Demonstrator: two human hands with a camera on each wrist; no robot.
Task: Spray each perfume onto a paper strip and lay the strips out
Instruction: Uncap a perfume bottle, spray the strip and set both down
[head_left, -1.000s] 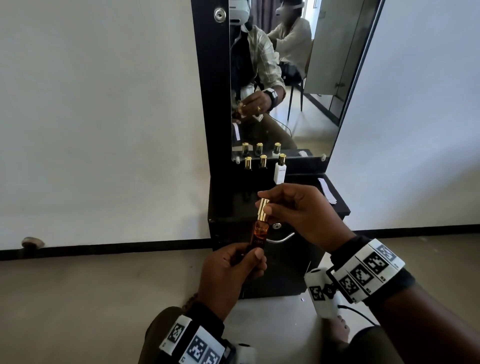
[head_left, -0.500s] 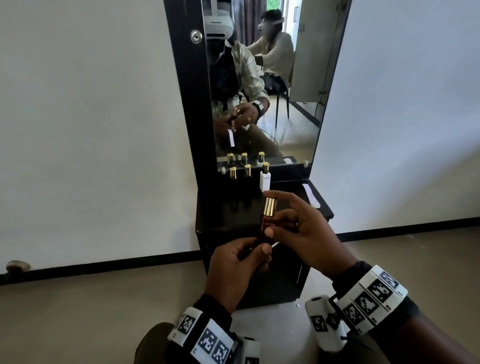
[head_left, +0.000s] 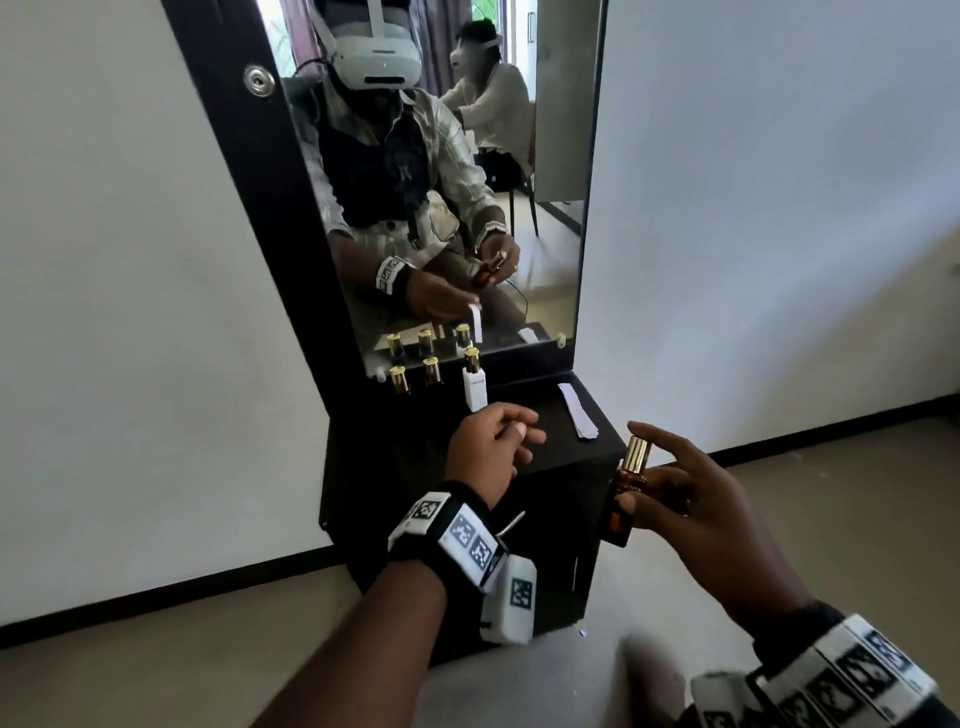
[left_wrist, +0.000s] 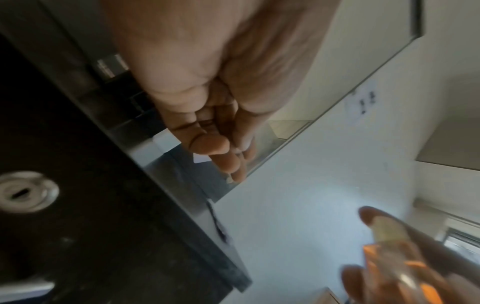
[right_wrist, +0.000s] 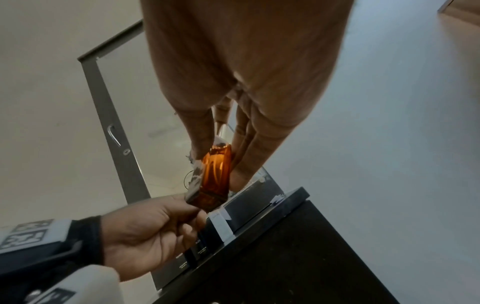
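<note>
Fetching a paper strip for the amber bottle

Right hand (head_left: 696, 499) grips the amber bottle (head_left: 626, 488) (cap on); left hand (head_left: 485, 447), fingers relaxed and empty, should pinch one strip from the paper strips (head_left: 577, 410) beyond it.

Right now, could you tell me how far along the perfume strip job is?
Nothing looks laid out yet: the paper strips lie in one pile on the cabinet. In hand: the right hand grips the amber bottle, gold cap on. Still to do: spraying it, plus three bottles by the mirror.
</note>
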